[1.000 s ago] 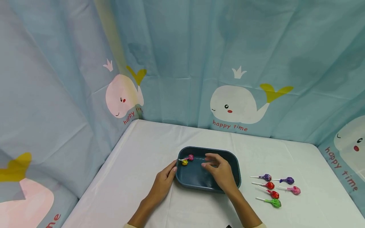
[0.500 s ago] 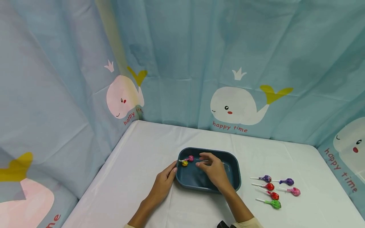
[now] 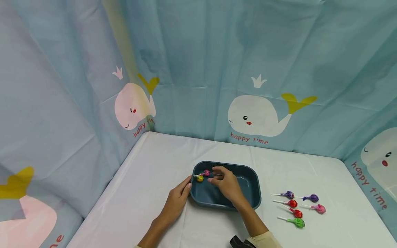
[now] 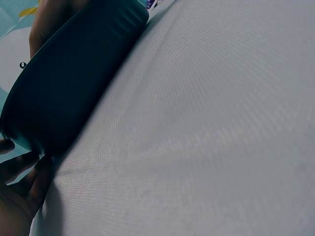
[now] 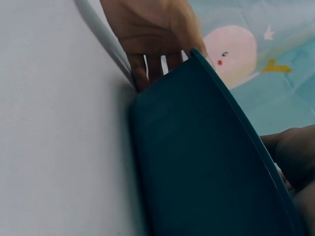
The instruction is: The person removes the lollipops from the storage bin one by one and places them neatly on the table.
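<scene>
In the head view, a dark blue-green rectangular tray [image 3: 214,205] stands on a white tablecloth. At its left end lie a pink-wrapped lollipop [image 3: 206,173] and a yellow-wrapped lollipop [image 3: 200,178], white sticks pointing left. My left hand [image 3: 176,198] steadies the tray's left end. The right wrist view has its straight fingers [image 5: 140,73] against the outer wall, thumb by the rim. Over the tray, just right of the two lollipops, my right hand [image 3: 226,186] hovers with thumb and index finger apart and fingers bent. The space under its palm is hidden.
Right of the tray lie several wrapped lollipops: a green one [image 3: 298,223], a pink one [image 3: 319,208], two red ones [image 3: 293,203] and two purple ones [image 3: 312,198]. A curtain [image 3: 192,103] with whale prints hangs behind the table.
My right hand has moved left across the tray, closer to the pink and yellow lollipops. The left hand stays at the tray's left end, and the lollipops in view have not moved.
</scene>
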A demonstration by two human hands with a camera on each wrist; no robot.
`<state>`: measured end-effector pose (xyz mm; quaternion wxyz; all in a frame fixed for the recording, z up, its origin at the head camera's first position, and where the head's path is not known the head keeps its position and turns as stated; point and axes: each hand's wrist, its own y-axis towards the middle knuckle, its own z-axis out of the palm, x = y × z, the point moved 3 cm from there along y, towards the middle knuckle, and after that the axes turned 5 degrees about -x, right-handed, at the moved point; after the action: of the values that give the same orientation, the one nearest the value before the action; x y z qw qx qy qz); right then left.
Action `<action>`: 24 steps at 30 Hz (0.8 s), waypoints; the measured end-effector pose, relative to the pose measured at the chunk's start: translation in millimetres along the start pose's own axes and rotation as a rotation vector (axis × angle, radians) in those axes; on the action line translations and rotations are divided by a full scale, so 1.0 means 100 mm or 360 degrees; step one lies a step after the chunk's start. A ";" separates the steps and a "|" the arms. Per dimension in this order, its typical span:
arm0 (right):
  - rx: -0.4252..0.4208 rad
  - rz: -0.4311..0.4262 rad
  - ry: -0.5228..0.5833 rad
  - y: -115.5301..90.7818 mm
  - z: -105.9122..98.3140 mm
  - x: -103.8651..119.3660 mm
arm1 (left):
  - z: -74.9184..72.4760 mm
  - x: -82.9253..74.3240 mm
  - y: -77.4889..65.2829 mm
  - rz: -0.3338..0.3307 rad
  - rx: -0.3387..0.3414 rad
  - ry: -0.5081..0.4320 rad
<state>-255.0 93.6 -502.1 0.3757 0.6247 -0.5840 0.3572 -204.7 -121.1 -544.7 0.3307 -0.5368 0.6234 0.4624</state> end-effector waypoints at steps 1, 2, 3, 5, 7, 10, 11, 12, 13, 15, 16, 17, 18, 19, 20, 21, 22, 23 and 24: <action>0.0008 0.0002 -0.0006 0.01 0.01 0.00 | 0.00 0.00 0.00 -0.0004 0.0001 0.0001; 0.0016 0.0003 -0.0018 0.02 0.02 0.00 | 0.00 0.00 0.00 -0.0003 0.0000 0.0003; 0.0021 0.0011 -0.0022 0.03 0.03 0.00 | 0.00 0.00 0.00 -0.0008 0.0002 0.0002; 0.0030 0.0009 -0.0033 0.04 0.04 0.00 | 0.00 0.00 0.00 -0.0006 0.0004 0.0000; 0.0034 0.0000 -0.0041 0.05 0.05 0.00 | 0.00 0.00 0.00 -0.0008 0.0004 -0.0007; 0.0043 -0.0018 -0.0057 0.07 0.07 0.02 | 0.00 0.00 0.00 -0.0007 0.0005 -0.0014; 0.0050 -0.0025 -0.0063 0.07 0.07 0.03 | 0.00 0.01 0.00 -0.0005 0.0004 -0.0013; 0.0057 -0.0032 -0.0070 0.08 0.08 0.04 | 0.00 0.01 0.00 -0.0006 0.0005 -0.0015; 0.0064 -0.0041 -0.0078 0.09 0.09 0.04 | 0.00 0.01 0.00 -0.0006 0.0005 -0.0014; 0.0075 -0.0059 -0.0092 0.10 0.11 0.05 | -0.01 0.01 -0.01 -0.0009 0.0004 -0.0013; 0.0078 -0.0068 -0.0099 0.11 0.11 0.06 | 0.00 0.02 -0.01 -0.0009 0.0005 -0.0015; 0.0080 -0.0074 -0.0107 0.12 0.12 0.06 | 0.00 0.02 -0.01 -0.0009 0.0005 -0.0012; 0.0085 -0.0092 -0.0119 0.12 0.13 0.07 | 0.00 0.02 -0.01 -0.0007 0.0005 -0.0010; 0.0087 -0.0099 -0.0126 0.13 0.13 0.07 | 0.00 0.02 -0.01 -0.0007 0.0004 -0.0007; 0.0091 -0.0113 -0.0135 0.13 0.14 0.08 | 0.00 0.02 -0.01 -0.0008 0.0005 -0.0005; 0.0095 -0.0114 -0.0143 0.13 0.14 0.08 | 0.00 0.02 -0.01 -0.0001 0.0005 -0.0003; 0.0097 -0.0114 -0.0153 0.13 0.15 0.07 | 0.00 0.02 -0.01 0.0003 0.0005 -0.0001; 0.0098 -0.0121 -0.0165 0.13 0.15 0.08 | 0.00 0.03 0.00 0.0007 0.0004 0.0002; 0.0097 -0.0132 -0.0182 0.13 0.16 0.08 | 0.00 0.02 0.00 0.0012 0.0003 0.0005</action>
<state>-267.8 75.5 -501.9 0.3371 0.6788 -0.5669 0.3228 -205.2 -121.9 -547.0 0.3285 -0.5347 0.6265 0.4623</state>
